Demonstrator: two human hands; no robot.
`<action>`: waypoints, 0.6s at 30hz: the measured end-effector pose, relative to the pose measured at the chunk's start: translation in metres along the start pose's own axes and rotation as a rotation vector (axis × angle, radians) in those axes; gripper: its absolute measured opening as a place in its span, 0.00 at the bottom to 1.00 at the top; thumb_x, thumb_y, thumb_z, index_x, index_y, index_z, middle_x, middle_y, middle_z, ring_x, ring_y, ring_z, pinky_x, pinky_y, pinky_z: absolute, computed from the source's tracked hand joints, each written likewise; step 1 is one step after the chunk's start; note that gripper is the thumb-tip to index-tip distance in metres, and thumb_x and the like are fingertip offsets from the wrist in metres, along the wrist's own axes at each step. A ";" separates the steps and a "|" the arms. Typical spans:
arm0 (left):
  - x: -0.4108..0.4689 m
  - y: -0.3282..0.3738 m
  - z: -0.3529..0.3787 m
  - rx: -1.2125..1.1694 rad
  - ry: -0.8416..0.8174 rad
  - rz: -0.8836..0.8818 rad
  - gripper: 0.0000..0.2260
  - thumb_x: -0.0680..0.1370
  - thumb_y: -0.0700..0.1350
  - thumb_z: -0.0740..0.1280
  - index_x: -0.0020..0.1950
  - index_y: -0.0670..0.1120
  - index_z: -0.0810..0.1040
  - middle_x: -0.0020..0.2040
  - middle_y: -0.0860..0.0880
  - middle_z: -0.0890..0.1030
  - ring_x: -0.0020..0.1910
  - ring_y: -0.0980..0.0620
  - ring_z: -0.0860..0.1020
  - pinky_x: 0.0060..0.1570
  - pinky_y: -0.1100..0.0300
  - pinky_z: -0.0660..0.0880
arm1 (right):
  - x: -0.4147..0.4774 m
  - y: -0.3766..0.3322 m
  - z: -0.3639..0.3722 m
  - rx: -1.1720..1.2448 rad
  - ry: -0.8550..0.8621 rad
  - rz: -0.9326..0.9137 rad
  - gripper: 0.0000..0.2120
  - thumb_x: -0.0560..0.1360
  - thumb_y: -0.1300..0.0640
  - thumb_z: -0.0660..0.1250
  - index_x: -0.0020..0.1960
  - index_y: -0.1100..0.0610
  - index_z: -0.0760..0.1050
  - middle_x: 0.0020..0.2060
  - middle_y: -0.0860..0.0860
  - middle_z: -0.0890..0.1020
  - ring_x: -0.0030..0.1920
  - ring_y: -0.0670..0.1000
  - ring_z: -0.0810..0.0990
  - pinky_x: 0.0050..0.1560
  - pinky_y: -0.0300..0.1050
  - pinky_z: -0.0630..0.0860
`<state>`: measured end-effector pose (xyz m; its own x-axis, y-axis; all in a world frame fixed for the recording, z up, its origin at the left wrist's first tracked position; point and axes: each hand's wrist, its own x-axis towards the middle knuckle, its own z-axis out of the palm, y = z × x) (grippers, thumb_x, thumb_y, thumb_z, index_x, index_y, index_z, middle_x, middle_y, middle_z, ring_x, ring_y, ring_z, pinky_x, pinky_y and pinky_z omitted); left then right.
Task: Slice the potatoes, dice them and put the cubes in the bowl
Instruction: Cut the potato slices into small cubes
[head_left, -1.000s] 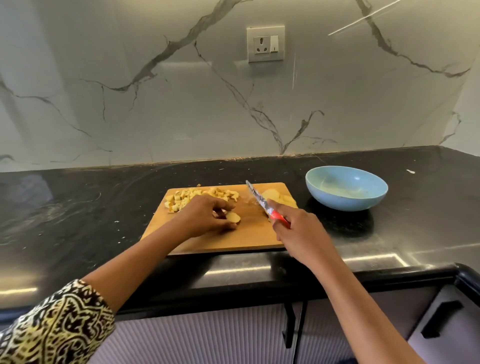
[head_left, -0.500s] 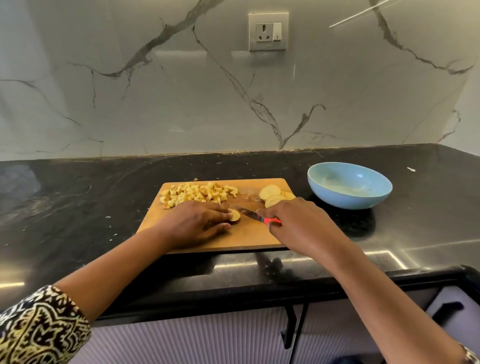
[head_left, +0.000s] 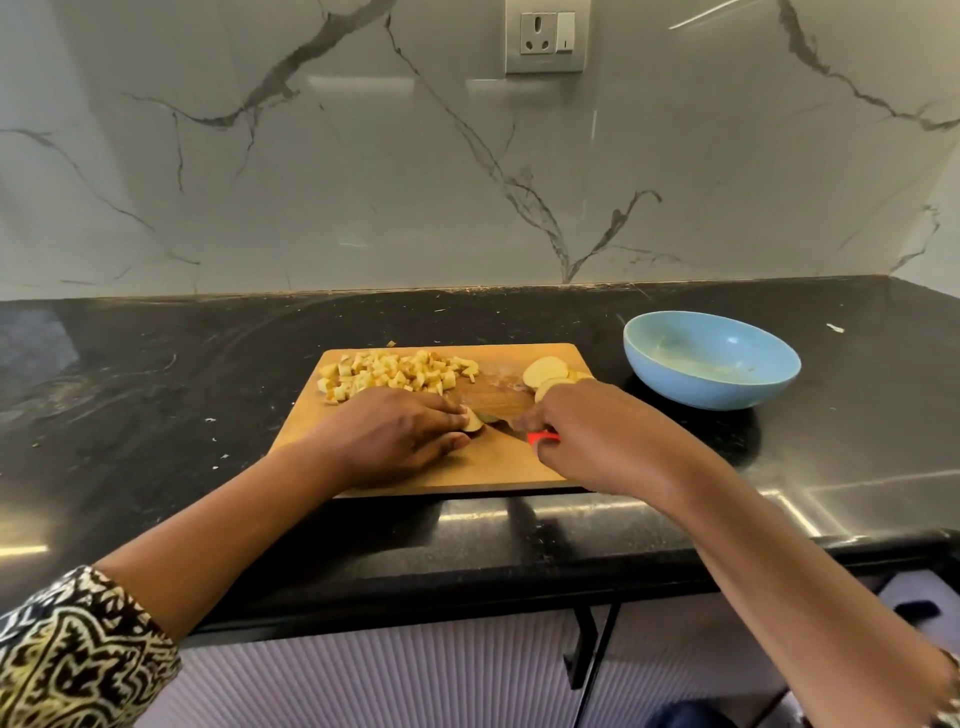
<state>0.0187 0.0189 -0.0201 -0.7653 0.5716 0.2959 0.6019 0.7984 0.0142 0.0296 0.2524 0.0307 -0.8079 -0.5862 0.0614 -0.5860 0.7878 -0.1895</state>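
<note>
Left hand (head_left: 395, 434) is flat on the board (head_left: 467, 467), fingertips pinching a small potato piece (head_left: 474, 422) mid-board. Right hand (head_left: 587, 431) is fisted round the red knife handle (head_left: 543, 438), blade (head_left: 496, 417) low against that piece. Cubes (head_left: 389, 375) are heaped at the far left corner, slices (head_left: 545, 373) at the far right edge, just beyond the right knuckles. The board's near edge sits close to the counter (head_left: 156, 415) lip. The bowl (head_left: 711, 358) stands apart to the right, with open black counter round it and wide room on the left.
</note>
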 end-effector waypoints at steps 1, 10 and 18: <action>0.000 0.000 0.000 -0.002 0.002 -0.004 0.28 0.77 0.63 0.47 0.64 0.51 0.77 0.64 0.54 0.77 0.61 0.57 0.76 0.58 0.61 0.75 | -0.008 0.002 -0.001 -0.006 -0.003 0.003 0.19 0.79 0.60 0.60 0.67 0.48 0.74 0.56 0.47 0.81 0.39 0.42 0.74 0.35 0.34 0.70; -0.003 0.000 0.005 -0.007 0.083 0.003 0.19 0.79 0.57 0.56 0.60 0.50 0.80 0.59 0.53 0.81 0.55 0.56 0.80 0.53 0.59 0.79 | -0.036 0.005 -0.014 -0.021 0.026 0.054 0.18 0.80 0.54 0.60 0.68 0.41 0.72 0.51 0.45 0.79 0.42 0.45 0.73 0.33 0.35 0.65; -0.005 0.001 0.003 -0.036 0.062 -0.004 0.21 0.79 0.59 0.55 0.59 0.50 0.80 0.60 0.52 0.79 0.52 0.56 0.80 0.48 0.61 0.79 | -0.020 -0.005 0.010 0.041 0.121 0.057 0.18 0.80 0.53 0.59 0.69 0.42 0.70 0.47 0.46 0.79 0.36 0.43 0.73 0.31 0.36 0.67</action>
<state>0.0226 0.0169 -0.0247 -0.7527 0.5548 0.3545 0.6076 0.7927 0.0495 0.0490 0.2586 0.0208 -0.8429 -0.5117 0.1667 -0.5380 0.8092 -0.2362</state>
